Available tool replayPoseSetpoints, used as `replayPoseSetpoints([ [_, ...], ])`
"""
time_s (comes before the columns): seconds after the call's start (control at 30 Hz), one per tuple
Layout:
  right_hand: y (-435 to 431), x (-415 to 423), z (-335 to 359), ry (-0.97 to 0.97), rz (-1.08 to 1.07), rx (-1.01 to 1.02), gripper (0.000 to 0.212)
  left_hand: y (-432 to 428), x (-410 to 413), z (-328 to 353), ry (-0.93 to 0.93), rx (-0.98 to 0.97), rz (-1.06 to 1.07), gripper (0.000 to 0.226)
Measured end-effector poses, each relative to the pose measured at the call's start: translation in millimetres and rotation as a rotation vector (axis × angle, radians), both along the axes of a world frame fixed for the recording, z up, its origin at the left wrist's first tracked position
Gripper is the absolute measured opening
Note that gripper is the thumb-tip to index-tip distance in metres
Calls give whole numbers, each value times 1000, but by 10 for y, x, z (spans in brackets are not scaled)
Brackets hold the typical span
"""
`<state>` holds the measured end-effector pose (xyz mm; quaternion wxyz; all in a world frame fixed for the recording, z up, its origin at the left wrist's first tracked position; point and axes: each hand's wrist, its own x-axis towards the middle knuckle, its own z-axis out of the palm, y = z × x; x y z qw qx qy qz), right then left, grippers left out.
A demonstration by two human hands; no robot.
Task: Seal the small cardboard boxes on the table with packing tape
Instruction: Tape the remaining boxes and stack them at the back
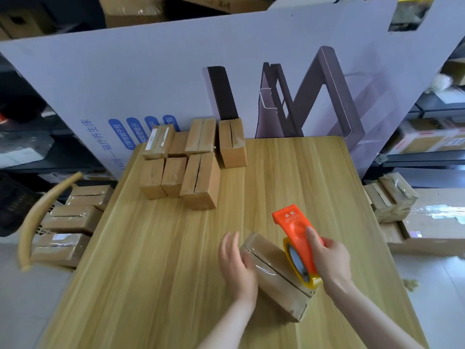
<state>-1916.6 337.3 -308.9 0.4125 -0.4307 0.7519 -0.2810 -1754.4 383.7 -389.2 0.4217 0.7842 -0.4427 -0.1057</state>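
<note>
Left hand (236,263): grip slack, fingers straight against box (276,282) | Right hand (327,258): grip wrapped round tape dispenser (297,235) atop box

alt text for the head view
A right hand grips an orange tape dispenser against the near end of a small cardboard box on a wooden table, while the left hand steadies it. More boxes stand grouped at its far left.

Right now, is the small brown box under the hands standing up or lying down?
Lying down. The small brown cardboard box rests lengthwise on the light wooden table, with the left hand pressing its side.
</note>
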Motion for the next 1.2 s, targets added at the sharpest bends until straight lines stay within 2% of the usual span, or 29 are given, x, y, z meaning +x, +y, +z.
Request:
replayPoseSetpoints([
  [0.07, -32, -9, -7, 0, 2, 7, 59, -106, 28, 25, -121, -28, -199, 37],
  [0.13, -43, -5, -6, 10, 9, 15, 58, -213, 33, 50, -163, 58, -301, 31],
  [0.3, -44, -5, -21, 30, 6, 32, 58, -214, 53, 20, -83, 350, -377, 43],
  [0.4, -48, -1, -32, 39, 11, 26, 58, -238, 116, -6, -166, 415, -411, 47],
  [0.53, -75, 17, -24, 49, 11, 25, 59, -453, 198, 96, -82, 616, -443, 43],
  [0.63, -104, 10, -49, 44, -1, 26, 60, -594, 304, 91, 19, 691, -524, 36],
  [0.77, -113, -11, -93, 17, -44, 49, 65, -514, 467, -56, 496, 581, -552, 37],
  [0.87, -70, -7, -102, 6, -72, 23, 65, -494, 502, -76, 631, 539, -514, 38],
  [0.97, -8, 37, -81, 21, -59, -12, 61, -544, 504, -25, 812, 646, -478, 40],
  [1.03, 16, 55, -70, 32, -50, -31, 62, -579, 501, -8, 769, 732, -471, 41],
  [1.07, 23, 56, -72, 37, -43, -37, 62, -581, 495, -7, 755, 714, -436, 43],
  [1.1, 25, 54, -72, 40, -37, -43, 62, -564, 483, -17, 774, 629, -360, 45],
  [1.2, 32, 34, -76, 36, -25, -52, 61, -325, 470, -6, 891, 206, 63, 41],
])
